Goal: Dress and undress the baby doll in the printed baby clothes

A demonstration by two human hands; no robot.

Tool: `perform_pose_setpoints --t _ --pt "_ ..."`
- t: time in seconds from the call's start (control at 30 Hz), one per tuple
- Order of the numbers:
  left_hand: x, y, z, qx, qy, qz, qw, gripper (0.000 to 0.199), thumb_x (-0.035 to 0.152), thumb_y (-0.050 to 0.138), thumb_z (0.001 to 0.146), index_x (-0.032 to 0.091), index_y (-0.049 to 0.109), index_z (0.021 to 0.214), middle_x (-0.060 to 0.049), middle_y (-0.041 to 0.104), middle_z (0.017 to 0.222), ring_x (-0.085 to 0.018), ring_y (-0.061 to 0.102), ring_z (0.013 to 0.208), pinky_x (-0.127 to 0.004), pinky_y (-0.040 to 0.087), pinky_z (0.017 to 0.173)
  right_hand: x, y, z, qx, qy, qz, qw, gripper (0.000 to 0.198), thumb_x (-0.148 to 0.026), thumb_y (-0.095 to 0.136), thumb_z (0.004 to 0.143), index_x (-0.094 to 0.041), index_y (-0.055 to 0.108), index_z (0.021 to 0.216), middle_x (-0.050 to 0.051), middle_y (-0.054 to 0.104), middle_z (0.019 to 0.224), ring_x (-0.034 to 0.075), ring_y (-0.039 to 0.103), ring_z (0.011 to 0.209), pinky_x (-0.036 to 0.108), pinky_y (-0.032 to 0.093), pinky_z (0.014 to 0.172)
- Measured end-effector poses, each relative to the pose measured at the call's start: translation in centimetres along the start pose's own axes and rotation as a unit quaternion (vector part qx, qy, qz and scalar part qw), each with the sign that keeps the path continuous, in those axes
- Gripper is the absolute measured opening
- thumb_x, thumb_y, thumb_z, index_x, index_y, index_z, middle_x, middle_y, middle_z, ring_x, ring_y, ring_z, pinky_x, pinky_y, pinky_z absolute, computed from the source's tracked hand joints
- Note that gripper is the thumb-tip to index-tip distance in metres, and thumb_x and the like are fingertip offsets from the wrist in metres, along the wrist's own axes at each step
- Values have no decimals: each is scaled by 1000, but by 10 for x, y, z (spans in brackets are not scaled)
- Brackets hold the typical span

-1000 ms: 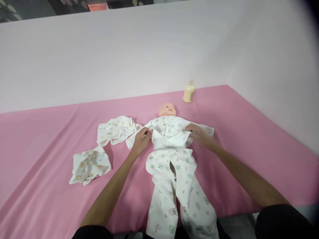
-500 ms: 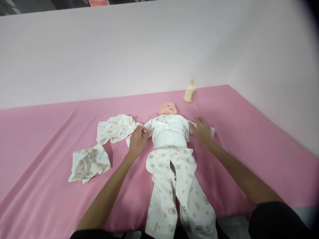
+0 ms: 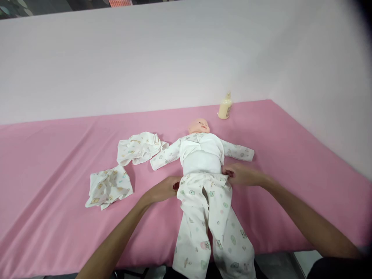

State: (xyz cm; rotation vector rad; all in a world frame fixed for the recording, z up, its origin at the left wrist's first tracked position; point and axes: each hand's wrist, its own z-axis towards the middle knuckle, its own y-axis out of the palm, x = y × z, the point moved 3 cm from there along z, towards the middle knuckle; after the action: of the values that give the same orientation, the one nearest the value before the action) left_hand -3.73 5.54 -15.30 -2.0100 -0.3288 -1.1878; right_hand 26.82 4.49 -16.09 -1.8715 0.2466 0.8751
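Patterned trousers (image 3: 192, 197): on doll (image 3: 202, 162), atop pink sheet (image 3: 66, 155). Left hand (image 3: 164, 189), right hand (image 3: 241, 174): curled at opposite sides of waistband (image 3: 205, 176); whether gripping, cannot tell. Step, seemingly: waistband adjustment; next move calls for even hold.

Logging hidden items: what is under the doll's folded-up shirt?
Below the raised shirt, a plain white layer shows on the doll, down to the pants. The chest and anything else beneath the shirt are covered and cannot be seen.

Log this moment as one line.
left hand: at pants waist, left side | right hand: at waist, right side | doll: on its back, shirt folded up | bottle: upright beyond doll
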Motion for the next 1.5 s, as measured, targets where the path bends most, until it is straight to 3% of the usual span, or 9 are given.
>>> perform_pose_setpoints --t 0.17,0.33,0.57,0.7,0.83,0.97,1.17,1.33,1.5 --pt "-17 -15 7 147 0 23 989 16 31 51 84 21 51 73 1 54 73 -15 46 68 -27 34 61 14 -12 12 111 5 68 992 6 -24 54 81 -20 59 81 0 60 81 14 51 70 28 37 63" --pt "-26 -15 18 282 -26 -20 959 10 26 46 88 23 55 86 3 56 73 -15 51 65 -27 37 63 20 -12 20 113 22 130 985 9 -29 57 82 -20 57 81 -1 62 78 14 52 68 27 36 61" --pt "-17 -12 36 409 38 -81 908 6 18 50 82 22 54 83 0 60 88 -15 56 81 -26 42 69 34 6 20 112 66 182 975 19 -36 59 83 -20 51 77 -3 54 70 12 44 61 26 31 55" --pt "-12 -15 46 346 66 -97 931 8 16 52 79 22 54 85 -2 60 113 -15 58 88 -26 43 67 25 7 13 104 -3 122 987 17 -34 59 84 -21 51 79 0 56 81 15 50 71 29 40 63" --pt "-14 -18 45 319 39 -119 940 13 20 54 81 23 56 94 -1 62 108 -15 59 84 -27 44 70 7 -5 4 118 -12 109 987 13 -29 59 85 -22 60 96 4 62 106 19 58 96 35 47 86" --pt "-22 -15 44 321 -2 -131 938 13 30 56 85 23 60 96 -1 65 98 -17 59 89 -28 44 76 -10 -22 8 200 -3 115 973 14 -33 54 90 -24 60 98 4 63 107 20 59 98 36 48 86" --pt "-38 3 48 261 -93 -335 900 30 48 67 80 19 64 87 -4 67 86 -19 62 78 -31 46 73 -48 -26 42 279 -96 4 955 17 -32 51 94 -22 61 103 7 64 110 23 59 104 39 47 89" --pt "-34 13 52 238 -90 -452 855 34 44 74 76 18 65 95 -6 70 87 -19 64 77 -32 49 72 -89 5 52 264 -165 -104 945 25 -40 56 95 -21 60 110 10 62 116 27 54 111 43 39 99" --pt "-28 -3 54 206 -18 -478 853 16 24 67 73 17 66 88 -7 70 87 -20 65 79 -31 50 72 -111 19 70 226 -91 -142 959 27 -47 53 95 -21 59 92 11 64 98 28 55 98 42 39 89"
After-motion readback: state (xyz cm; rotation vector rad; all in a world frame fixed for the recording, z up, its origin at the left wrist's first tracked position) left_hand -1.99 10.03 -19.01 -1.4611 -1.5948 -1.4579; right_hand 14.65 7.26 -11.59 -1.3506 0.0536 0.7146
